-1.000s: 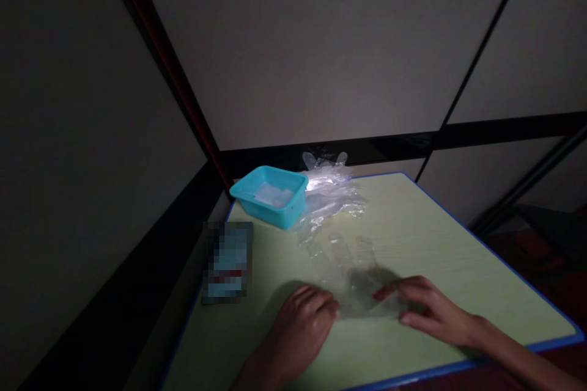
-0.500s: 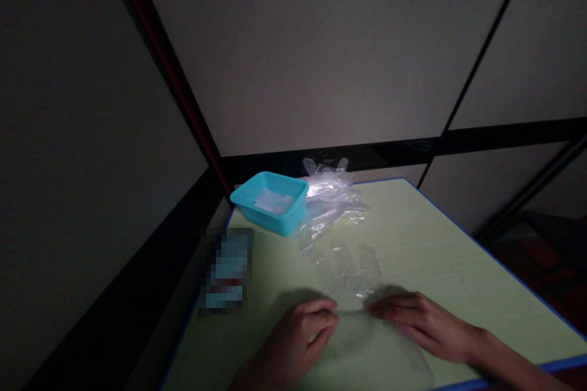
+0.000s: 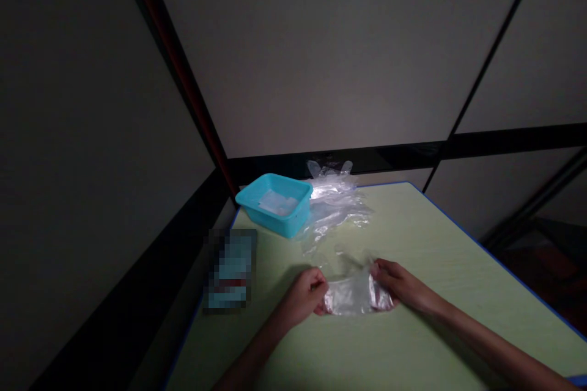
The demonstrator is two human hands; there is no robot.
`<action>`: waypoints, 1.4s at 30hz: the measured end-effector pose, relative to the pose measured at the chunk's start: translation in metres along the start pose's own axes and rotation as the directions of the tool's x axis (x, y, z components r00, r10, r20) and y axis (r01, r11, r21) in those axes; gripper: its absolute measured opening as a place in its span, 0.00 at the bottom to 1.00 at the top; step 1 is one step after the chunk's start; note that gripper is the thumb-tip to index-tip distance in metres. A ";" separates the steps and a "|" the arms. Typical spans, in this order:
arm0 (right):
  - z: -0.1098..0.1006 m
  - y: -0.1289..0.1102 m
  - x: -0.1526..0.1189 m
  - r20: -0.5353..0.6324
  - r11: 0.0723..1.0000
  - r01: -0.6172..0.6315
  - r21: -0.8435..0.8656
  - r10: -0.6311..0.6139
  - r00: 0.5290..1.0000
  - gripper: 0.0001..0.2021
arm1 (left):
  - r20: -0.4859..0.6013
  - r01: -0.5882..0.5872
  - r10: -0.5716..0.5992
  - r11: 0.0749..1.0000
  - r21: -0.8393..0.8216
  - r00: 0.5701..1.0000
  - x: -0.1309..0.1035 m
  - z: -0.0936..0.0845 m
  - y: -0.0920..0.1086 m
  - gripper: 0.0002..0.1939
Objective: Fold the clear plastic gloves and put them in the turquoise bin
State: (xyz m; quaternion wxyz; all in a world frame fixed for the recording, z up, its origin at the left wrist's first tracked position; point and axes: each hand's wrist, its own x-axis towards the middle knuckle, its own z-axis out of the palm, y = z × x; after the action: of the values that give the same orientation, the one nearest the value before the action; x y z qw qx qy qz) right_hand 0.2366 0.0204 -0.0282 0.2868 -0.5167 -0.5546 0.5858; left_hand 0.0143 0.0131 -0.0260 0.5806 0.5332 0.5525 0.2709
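Observation:
Between my hands a clear plastic disposable glove point(image 3: 351, 294) is stretched, its cuff part folded up toward the fingers. My left hand point(image 3: 306, 293) pinches its left edge, and my right hand point(image 3: 389, 281) grips the right edge. The glove's finger ends lie beyond the hands, faint against the table. Farther back, a loose pile of clear plastic gloves point(image 3: 337, 201) spreads over the table, some fingers sticking up at the back. Left of that pile stands a turquoise plastic basket point(image 3: 293, 226) with whitish, folded-looking pieces point(image 3: 277, 201) inside.
The pale green table point(image 3: 435, 256) has a blue edge and stands against a grey panelled wall point(image 3: 321, 61). A pixelated flat item point(image 3: 232, 272) lies at the table's left edge.
The glove lay flat under both hands; now its lower part is folded up and held at both sides. Both hands have moved away from me, and the view has shifted slightly.

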 end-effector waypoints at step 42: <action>0.000 -0.005 -0.013 0.014 0.976 0.056 0.211 -0.061 0.998 0.24 | -0.063 -0.070 0.064 0.992 -0.103 0.996 0.001 0.005 -0.001 0.20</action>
State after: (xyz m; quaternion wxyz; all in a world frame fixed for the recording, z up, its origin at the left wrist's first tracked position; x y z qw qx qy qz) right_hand 0.2394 0.0093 -0.0193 0.3514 -0.4609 -0.5072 0.6379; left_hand 0.0194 0.0123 -0.0285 0.5817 0.5117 0.5365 0.3347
